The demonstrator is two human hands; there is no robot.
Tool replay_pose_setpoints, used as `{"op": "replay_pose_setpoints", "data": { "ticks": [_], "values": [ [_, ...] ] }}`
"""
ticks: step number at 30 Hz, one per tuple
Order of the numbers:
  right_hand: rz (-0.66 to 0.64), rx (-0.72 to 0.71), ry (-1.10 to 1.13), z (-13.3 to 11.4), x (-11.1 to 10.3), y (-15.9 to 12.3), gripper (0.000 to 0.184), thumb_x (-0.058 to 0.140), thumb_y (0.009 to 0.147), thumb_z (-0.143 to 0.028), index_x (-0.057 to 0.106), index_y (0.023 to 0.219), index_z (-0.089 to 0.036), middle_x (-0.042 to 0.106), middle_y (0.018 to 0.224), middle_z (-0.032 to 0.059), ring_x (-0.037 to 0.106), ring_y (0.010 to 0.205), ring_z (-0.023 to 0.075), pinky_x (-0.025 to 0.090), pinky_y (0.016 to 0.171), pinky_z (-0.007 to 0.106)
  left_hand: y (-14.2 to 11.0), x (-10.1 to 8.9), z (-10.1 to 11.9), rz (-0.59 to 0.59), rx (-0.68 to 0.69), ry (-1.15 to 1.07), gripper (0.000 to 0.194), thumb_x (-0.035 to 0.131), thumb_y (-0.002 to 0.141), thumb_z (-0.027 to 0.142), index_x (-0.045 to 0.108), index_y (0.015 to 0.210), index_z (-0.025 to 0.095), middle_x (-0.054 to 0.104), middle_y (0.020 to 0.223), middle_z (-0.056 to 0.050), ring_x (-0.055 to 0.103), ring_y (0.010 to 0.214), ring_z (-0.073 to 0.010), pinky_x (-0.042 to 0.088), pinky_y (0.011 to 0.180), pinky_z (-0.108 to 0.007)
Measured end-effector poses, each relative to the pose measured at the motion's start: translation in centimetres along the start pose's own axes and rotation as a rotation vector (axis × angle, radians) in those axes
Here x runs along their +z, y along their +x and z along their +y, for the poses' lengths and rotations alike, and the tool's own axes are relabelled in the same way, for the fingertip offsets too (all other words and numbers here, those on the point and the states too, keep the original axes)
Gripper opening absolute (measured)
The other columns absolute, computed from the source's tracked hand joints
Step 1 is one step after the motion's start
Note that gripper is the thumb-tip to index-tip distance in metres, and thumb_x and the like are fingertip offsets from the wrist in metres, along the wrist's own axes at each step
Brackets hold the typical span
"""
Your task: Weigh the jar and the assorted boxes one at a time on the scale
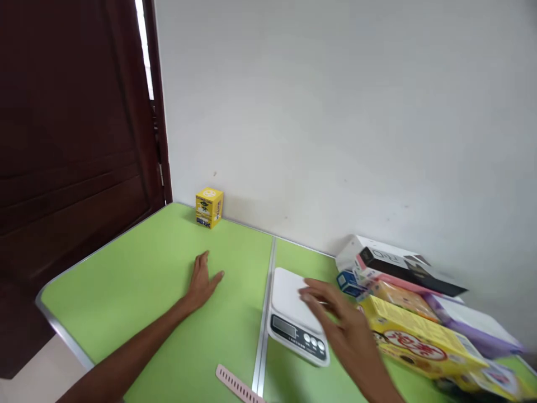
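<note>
My left hand point(202, 286) rests low over the green table point(168, 268), thumb apart from the fingers, holding nothing. Beyond it, against the wall side, stands a small yellow box point(209, 207) with dark print. A white digital kitchen scale point(296, 313) lies at the middle seam, its display and buttons facing me. Over the right part of its plate hovers my right hand point(338, 319), slightly blurred, fingers bent and apart, with no object visible in it. The hand hides part of the plate.
At the right is a pile of packages: a black and white box point(406, 268), a blue box point(351, 284), an orange pack point(405, 300), a large yellow box point(422, 338) and a purple-white pack point(474, 324). A pink strap point(238, 384) lies near the front. A dark door point(71, 123) stands left.
</note>
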State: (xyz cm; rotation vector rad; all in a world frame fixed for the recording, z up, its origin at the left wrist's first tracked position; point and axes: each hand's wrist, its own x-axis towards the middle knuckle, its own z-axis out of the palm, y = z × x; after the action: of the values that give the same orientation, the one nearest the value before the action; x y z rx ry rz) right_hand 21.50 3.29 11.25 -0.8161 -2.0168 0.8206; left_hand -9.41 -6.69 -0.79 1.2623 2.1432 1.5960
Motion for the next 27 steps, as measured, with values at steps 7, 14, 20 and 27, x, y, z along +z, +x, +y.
{"op": "replay_pose_setpoints", "data": {
  "ticks": [7,14,20,27],
  "values": [
    [-0.400,0.183,0.218,-1.9,18.9,4.6,0.039,0.068,0.088,-0.041,0.063,0.121,-0.022,0.074,0.113,0.0138,0.073,0.102,0.0292,0.062,0.086,0.047,12.7,-0.1,-4.1,0.280,-0.135,0.045,0.116,0.087,0.067,0.038,0.020,0.155,0.003,0.033,0.155,-0.033,0.029,0.153,-0.0435,0.026,0.125,-0.057],
    [-0.434,0.218,0.129,-0.3,24.2,4.2,0.051,0.063,0.089,-0.030,0.051,0.137,-0.016,0.060,0.136,0.0192,0.061,0.125,0.0306,0.057,0.097,0.047,20.1,2.6,-4.9,0.393,-0.195,0.114,0.132,0.094,0.062,0.046,0.013,0.158,0.005,0.032,0.159,-0.033,0.032,0.153,-0.0429,0.029,0.124,-0.055],
    [-0.522,0.269,0.140,-0.7,22.6,4.5,0.062,0.066,0.089,-0.031,0.046,0.145,-0.015,0.056,0.144,0.0200,0.060,0.129,0.0314,0.056,0.103,0.048,21.6,2.9,-4.4,0.446,-0.206,0.109,0.093,0.091,0.064,0.034,0.040,0.139,0.012,0.052,0.141,-0.021,0.047,0.141,-0.0358,0.035,0.119,-0.051],
    [-0.520,0.217,0.068,-1.3,23.2,3.8,0.073,0.070,0.087,-0.033,0.043,0.151,-0.013,0.053,0.150,0.0218,0.052,0.139,0.0348,0.043,0.117,0.052,15.5,0.3,-2.4,0.390,-0.165,0.137,0.077,0.092,0.061,0.036,0.044,0.118,0.018,0.056,0.122,-0.011,0.054,0.127,-0.0317,0.042,0.110,-0.046]
  ]
}}
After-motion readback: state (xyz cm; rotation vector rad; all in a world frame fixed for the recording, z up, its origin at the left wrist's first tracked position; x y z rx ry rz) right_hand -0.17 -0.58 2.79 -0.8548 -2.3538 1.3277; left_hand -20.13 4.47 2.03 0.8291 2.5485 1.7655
